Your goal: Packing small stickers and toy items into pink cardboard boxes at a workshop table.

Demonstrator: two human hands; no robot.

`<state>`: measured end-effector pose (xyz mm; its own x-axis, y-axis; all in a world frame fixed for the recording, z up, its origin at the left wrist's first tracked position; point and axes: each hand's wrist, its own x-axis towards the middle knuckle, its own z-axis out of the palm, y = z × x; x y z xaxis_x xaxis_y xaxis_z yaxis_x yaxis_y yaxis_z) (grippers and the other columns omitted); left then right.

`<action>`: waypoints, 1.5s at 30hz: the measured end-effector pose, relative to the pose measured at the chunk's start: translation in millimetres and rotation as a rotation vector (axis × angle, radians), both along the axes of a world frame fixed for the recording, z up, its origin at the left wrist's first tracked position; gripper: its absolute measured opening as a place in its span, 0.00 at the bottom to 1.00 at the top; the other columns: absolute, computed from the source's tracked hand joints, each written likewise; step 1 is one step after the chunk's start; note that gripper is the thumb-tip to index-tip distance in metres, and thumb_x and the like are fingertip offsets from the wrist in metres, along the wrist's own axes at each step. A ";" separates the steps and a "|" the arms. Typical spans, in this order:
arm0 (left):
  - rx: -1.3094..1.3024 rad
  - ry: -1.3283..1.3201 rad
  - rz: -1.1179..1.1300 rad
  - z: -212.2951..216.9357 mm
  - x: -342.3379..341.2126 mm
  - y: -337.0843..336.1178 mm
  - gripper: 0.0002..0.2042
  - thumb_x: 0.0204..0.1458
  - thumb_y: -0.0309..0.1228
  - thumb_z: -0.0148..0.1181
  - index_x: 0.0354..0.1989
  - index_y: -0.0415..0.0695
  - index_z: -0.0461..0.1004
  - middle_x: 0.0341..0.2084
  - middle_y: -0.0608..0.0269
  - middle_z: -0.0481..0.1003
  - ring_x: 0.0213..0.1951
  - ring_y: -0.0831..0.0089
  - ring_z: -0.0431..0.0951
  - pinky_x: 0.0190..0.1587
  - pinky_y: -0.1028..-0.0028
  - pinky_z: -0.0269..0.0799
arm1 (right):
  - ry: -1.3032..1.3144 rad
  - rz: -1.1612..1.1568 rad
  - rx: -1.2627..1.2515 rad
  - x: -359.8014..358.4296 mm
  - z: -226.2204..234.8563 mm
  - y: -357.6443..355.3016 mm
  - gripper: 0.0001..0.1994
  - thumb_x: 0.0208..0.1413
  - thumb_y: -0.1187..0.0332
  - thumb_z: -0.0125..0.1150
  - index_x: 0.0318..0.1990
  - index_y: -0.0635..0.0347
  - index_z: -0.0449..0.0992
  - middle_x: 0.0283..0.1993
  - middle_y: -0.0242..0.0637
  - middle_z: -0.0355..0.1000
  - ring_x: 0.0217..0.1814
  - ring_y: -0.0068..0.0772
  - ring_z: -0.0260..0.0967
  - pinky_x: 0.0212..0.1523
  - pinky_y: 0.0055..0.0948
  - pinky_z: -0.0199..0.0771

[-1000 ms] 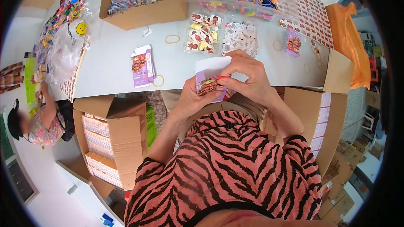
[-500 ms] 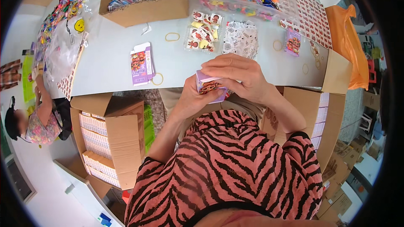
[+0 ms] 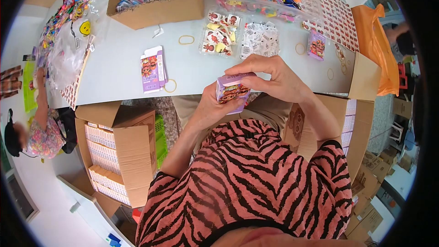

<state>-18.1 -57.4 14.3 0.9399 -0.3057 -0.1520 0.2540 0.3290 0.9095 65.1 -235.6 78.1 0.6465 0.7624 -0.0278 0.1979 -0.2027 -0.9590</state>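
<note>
We look down at two bare hands at the centre of the frame, holding a small purple picture box [image 3: 232, 93] in front of a striped top [image 3: 249, 169], at the near edge of a pale worktop [image 3: 119, 66]. The left hand [image 3: 208, 106] has its grip closed around the box's left side, thumb across the front. The right hand [image 3: 278, 80] has its grip pinching the upper edge, thumb in front and fingers stretched along the far side. Left of the hands we see a flat purple carton [image 3: 152, 70], with a rubber band [image 3: 175, 87] just beside its lower right corner. Beyond the hands lie a clear packet of picture cards [image 3: 219, 36] and, to its right, a packet of white slips [image 3: 259, 41]. Farther right stands another purple box [image 3: 316, 45]. At the top of the frame are a cardboard box [image 3: 157, 17] heaped with small packets and a clear tub [image 3: 244, 3] of colourful pieces.
</note>
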 end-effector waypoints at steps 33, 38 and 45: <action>-0.077 0.108 0.102 11.1 -7.6 -1.7 0.15 0.45 0.17 0.59 0.43 0.36 0.72 0.35 0.63 0.76 0.37 0.79 0.75 0.40 0.78 0.72 | -0.118 -0.051 0.239 -16.7 -28.9 1.4 0.16 0.58 0.69 0.51 0.53 0.61 0.69 0.58 0.42 0.65 0.59 0.39 0.62 0.57 0.34 0.62; -0.043 0.172 0.089 4.5 -9.6 0.2 0.17 0.42 0.16 0.59 0.44 0.37 0.71 0.34 0.63 0.76 0.36 0.77 0.76 0.40 0.77 0.74 | -0.169 -0.026 0.188 -12.2 -29.2 -0.9 0.15 0.55 0.71 0.53 0.51 0.59 0.72 0.55 0.42 0.66 0.56 0.38 0.65 0.54 0.33 0.64; 0.011 0.123 0.093 6.2 1.5 -2.2 0.23 0.48 0.26 0.58 0.53 0.36 0.61 0.41 0.57 0.72 0.42 0.75 0.73 0.44 0.74 0.71 | -0.020 -0.202 0.191 -8.3 -35.9 -4.3 0.13 0.55 0.72 0.56 0.48 0.62 0.74 0.42 0.37 0.72 0.43 0.28 0.69 0.47 0.27 0.69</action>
<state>-16.6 -59.6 20.5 0.9381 -0.2162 -0.2707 0.3329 0.3462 0.8771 56.8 -239.9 42.2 0.7852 0.6079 0.1183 0.1908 -0.0557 -0.9801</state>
